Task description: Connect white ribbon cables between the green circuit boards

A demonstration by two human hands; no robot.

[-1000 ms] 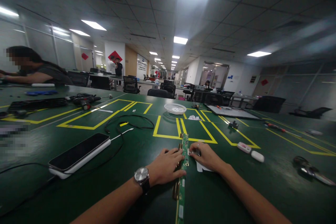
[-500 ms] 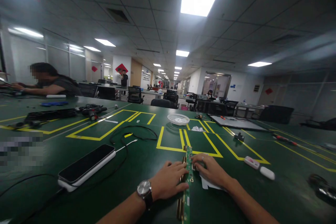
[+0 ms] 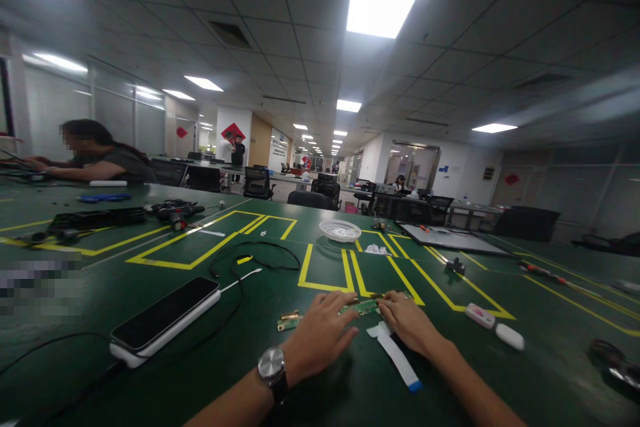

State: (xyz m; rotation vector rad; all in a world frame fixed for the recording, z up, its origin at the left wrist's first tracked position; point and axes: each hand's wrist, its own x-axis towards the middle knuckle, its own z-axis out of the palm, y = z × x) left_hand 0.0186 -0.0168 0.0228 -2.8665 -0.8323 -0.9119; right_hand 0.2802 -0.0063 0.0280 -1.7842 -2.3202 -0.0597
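Note:
A narrow green circuit board [image 3: 364, 307] with brass-coloured parts lies crosswise on the green table in front of me. My left hand [image 3: 320, 325] reaches over its left half, fingers stretched and thumb apart, hiding part of the board. At the board's right end, my right hand [image 3: 403, 320] has bent fingers closed on the edge; the contact is partly hidden. Just below that hand lies a white flat ribbon cable [image 3: 399, 359] with a blue tip.
To the left are a phone on a white block [image 3: 167, 317] and a looped black cable [image 3: 260, 260]. A white plastic basket [image 3: 340, 221] stands ahead. On the right lie a small white-and-pink case [image 3: 480, 315] and a white lid-like piece [image 3: 509, 336]. A person [image 3: 107, 153] sits far left.
The circuit board has turned from pointing away from me to lying crosswise. Both hands moved with it, and the ribbon cable is now largely uncovered.

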